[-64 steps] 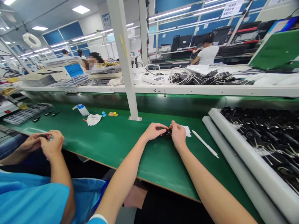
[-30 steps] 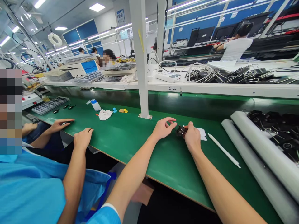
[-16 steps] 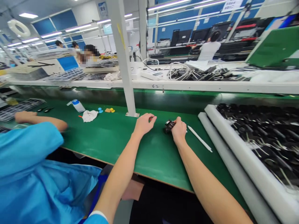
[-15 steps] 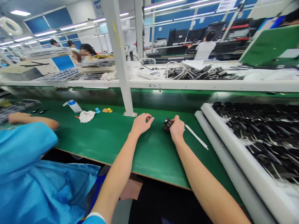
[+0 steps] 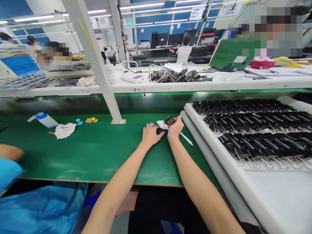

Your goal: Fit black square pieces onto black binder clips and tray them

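Observation:
My right hand (image 5: pixel 174 129) is closed around a small dark mechanical part (image 5: pixel 169 120) with metal pieces, raised slightly over the green bench. Close by on its left, my left hand (image 5: pixel 150 136) has its thumb and fingers about a small black part (image 5: pixel 160 130) with a round end, low at the bench surface. A white flat piece (image 5: pixel 162 124) shows behind the two parts. Beside my right hand lies a thin white stick (image 5: pixel 186 139), its upper end partly hidden by the hand.
To the right, a white foam tray (image 5: pixel 234 159) holds rows of black parts with metal wires. A bottle with a blue cap (image 5: pixel 46 120), a white cloth (image 5: pixel 65 130) and small blue and yellow pieces lie left. A white post (image 5: pixel 107 87) stands on the bench. A co-worker's blue sleeve (image 5: pixel 8 172) is at far left.
The view has swung right. My hands have come closer together, and my left hand now has a black part at its fingers. The dark part stays in my right hand.

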### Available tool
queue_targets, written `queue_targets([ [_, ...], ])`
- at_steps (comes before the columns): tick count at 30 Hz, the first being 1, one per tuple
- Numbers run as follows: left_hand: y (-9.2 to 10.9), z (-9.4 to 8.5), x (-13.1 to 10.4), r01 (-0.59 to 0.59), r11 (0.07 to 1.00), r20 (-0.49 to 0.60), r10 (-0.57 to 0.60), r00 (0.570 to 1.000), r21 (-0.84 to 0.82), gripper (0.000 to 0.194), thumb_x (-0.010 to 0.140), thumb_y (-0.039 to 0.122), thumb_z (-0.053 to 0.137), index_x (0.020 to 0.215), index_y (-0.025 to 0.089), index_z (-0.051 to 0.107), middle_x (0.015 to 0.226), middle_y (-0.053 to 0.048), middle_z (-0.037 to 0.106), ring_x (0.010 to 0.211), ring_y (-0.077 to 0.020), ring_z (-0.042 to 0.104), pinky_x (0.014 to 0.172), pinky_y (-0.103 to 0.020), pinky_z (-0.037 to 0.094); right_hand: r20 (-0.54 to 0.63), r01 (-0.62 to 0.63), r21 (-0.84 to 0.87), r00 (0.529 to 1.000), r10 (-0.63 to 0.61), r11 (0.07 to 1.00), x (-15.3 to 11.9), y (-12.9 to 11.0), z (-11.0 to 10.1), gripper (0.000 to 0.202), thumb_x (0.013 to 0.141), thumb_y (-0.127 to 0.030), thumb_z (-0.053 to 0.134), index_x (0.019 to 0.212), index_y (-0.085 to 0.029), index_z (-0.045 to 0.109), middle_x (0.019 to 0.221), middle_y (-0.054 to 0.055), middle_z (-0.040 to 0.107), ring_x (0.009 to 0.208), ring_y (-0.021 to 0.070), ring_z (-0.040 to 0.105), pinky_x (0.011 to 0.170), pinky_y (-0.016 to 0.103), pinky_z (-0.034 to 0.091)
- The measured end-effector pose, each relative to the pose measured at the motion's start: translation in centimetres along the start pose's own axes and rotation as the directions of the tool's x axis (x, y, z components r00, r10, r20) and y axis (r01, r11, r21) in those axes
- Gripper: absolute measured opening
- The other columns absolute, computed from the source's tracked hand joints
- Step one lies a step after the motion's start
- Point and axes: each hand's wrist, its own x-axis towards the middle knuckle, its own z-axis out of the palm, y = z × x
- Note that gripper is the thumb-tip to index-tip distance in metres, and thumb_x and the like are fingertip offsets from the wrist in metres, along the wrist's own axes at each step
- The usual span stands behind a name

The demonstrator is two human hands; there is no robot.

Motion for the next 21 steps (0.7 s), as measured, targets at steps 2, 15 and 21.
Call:
queue_targets([
  [2, -0.3, -0.2, 0.2, 0.006, 0.993, 0.024, -0.003, 1.000, -0.121, 0.037, 0.082, 0.048, 0.075, 0.106, 0.020, 0.075, 0.114, -0.013, 0.067, 0.114, -0.0341, 0.057, 0.097, -0.045, 0.044, 0.025, -0.023, -0.005, 0.999, 0.023, 1.000, 0.2, 0.4, 0.2, 0.072, 0.098, -0.073, 0.010, 0.075, -0.023, 0.055, 0.066, 0.009, 0.058, 0.067, 0.0280, 0.059, 0.061, 0.035, 0.046],
  [15, -4.3, -3.2, 0.4, 0.103, 0.176, 0.045, -0.302, 0.952, -0.979, 0.045, 0.061, 0.036, 0.090, 0.096, 0.012, 0.077, 0.092, -0.010, 0.076, 0.079, -0.0187, 0.070, 0.069, -0.028, 0.052, 0.169, 0.001, -0.192, 0.985, 0.032, 0.981, -0.9, -0.4, 0.6, 0.054, 0.103, -0.045, 0.029, 0.057, -0.026, 0.049, 0.072, 0.012, 0.065, 0.078, 0.0324, 0.058, 0.077, 0.038, 0.041],
  [21, -3.2, -3.5, 0.0, 0.119, 0.143, 0.086, -0.221, 0.971, -0.982, 0.046, 0.057, 0.036, 0.095, 0.093, 0.012, 0.079, 0.094, -0.010, 0.078, 0.082, -0.0190, 0.070, 0.078, -0.033, 0.058, 0.210, 0.060, -0.238, 0.978, -0.009, 0.969, -1.1, -0.5, 0.7, 0.059, 0.104, -0.055, 0.026, 0.056, -0.027, 0.047, 0.072, 0.016, 0.066, 0.079, 0.0355, 0.060, 0.081, 0.041, 0.042],
])
